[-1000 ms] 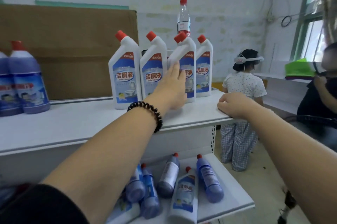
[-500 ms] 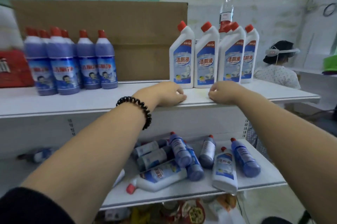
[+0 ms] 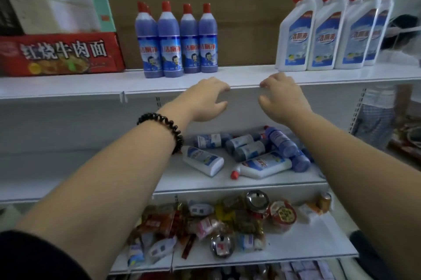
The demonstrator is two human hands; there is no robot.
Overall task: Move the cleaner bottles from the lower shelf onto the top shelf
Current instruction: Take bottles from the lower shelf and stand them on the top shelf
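Lowering from the top shelf (image 3: 68, 86), both hands are empty. A second ago the left hand (image 3: 205, 99) held straight fingers against a white bottle standing up there. It has since drawn back to the shelf's front edge, where the right hand (image 3: 282, 99) hangs just beside it. Both hands have loosely curled fingers holding nothing. Their tips seem to brush the lip, though blur leaves contact uncertain. One placement looks finished, with the next pick-up about to begin.

Below that edge, on the lower shelf (image 3: 177, 179), a heap of cleaner bottles (image 3: 250, 152) lies sideways, purple and white mixed. Several rest on one another, so pulling one out may roll its neighbours.

Above the edge, purple bottles (image 3: 177, 40) stand to the left of the hands and white bottles (image 3: 330, 31) to the right, with bare shelf between. A cardboard sheet (image 3: 205, 6) stands behind them, and a red noodle carton (image 3: 59, 54) sits far left. Further below, snack packets (image 3: 216, 222) crowd another shelf.
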